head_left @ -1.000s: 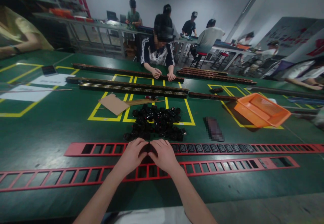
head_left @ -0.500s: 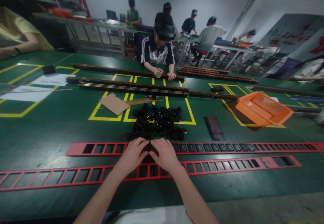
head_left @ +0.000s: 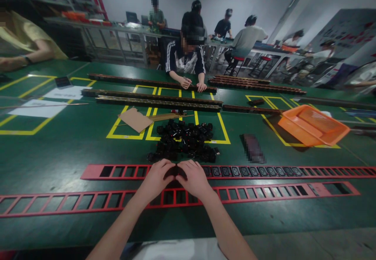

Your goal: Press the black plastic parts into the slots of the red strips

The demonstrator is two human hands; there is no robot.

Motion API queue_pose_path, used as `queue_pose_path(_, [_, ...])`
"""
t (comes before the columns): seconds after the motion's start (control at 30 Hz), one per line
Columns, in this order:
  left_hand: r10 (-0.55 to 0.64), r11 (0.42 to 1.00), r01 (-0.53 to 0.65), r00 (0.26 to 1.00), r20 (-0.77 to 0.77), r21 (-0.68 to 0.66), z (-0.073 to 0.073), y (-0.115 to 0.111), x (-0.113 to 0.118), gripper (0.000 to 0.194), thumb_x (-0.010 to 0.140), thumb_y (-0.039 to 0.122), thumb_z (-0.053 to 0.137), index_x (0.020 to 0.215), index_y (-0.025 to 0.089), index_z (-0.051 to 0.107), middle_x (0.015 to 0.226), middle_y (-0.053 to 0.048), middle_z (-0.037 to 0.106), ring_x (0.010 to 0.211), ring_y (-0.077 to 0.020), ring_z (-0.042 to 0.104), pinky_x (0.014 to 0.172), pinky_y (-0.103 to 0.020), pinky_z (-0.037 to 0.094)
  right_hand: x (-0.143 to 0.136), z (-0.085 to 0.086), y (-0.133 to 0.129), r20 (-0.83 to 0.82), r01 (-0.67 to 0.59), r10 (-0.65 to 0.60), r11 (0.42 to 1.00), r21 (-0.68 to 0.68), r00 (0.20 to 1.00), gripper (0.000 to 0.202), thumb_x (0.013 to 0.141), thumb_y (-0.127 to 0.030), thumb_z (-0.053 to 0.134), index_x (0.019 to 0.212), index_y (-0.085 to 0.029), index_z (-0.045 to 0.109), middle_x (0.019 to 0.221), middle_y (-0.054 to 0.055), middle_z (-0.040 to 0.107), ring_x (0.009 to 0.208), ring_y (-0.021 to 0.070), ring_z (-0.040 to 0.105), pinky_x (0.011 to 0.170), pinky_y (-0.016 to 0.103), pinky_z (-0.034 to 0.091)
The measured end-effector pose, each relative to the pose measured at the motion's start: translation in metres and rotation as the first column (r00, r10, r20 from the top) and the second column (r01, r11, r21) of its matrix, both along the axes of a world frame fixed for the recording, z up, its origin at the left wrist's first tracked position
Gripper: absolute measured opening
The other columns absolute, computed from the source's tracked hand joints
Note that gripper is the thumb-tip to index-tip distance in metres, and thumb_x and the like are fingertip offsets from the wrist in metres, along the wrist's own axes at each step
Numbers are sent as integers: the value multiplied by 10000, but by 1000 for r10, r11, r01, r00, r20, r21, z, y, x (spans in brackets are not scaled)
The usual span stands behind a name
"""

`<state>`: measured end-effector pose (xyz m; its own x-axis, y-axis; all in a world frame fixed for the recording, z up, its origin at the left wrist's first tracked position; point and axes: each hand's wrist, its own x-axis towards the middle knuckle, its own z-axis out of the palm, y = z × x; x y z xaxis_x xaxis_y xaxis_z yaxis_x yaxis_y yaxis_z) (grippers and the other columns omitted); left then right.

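Your table [head_left: 293, 217] is holding the far red strip [head_left: 93, 172]. The pile [head_left: 185, 138] is sitting just past it, likely for easy reach. Your left hand [head_left: 158, 178] and right hand [head_left: 194, 178] are curling over the strip; I can't tell their grip.

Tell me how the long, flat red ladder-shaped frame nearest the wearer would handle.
The long, flat red ladder-shaped frame is probably light for its length, since open slots fill most of it. Lifted by one end, it may flex, given its narrow rails. Pushed, it would likely slide rather than roll, lying flat on the green table.
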<state>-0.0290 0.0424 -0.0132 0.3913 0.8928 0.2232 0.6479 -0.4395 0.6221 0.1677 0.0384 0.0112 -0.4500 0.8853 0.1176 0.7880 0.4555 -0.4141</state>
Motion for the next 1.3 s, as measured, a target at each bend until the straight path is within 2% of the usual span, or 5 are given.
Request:
queue_pose_path(0.6, [-11,1000,11,999,-45,15,-6,1,-2,380,834,193,633,1212,236,617,1138,-71,606,1021,-235,608,917,-433,513,-1,0,-4,-3,-4,4,1000,26,1000,430,884,-300,633,1299,-224,552,1236,68,642,1134,251,531,961,405,410])
queue_pose_path(0.73, [14,1000,-14,1000,-23,6,-4,-3,-1,428,828,158,623,1244,245,569,1169,-60,595,1075,-238,585,960,-444,491,-2,1,-4,-7,-8,9,1000,30,1000,379,882,-293,638,1251,-229,580,1210,57,652,1114,246,538,955,402,408])
queue_pose_path(0.93, [18,999,-18,1000,3,-30,-1,-4,-1,305,846,153,610,1140,223,577,1136,-52,604,1061,-229,581,954,-441,486,-2,0,-4,-8,-8,9,999,36,1000,359,902,-301,614,1250,-221,586,1208,72,653,1114,251,541,949,402,409])
queue_pose_path(1.13, [-34,999,34,999,12,-20,6,-2,-3,305,849,146,599,1144,222,588,1142,-60,613,1061,-224,593,948,-420,494,-2,1,-4,-11,-5,6,999,31,1000,363,901,-305,616,1254,-226,587,1213,64,655,1116,241,544,951,391,409])
queue_pose_path(1.3, [-10,1000,11,1000,26,-12,4,-2,-2,313,814,115,607,1110,219,597,1121,-56,624,1051,-228,603,939,-424,502,-2,1,-3,-6,-5,6,1000,24,1000,369,889,-310,633,1247,-228,588,1206,57,660,1117,239,544,951,394,407])
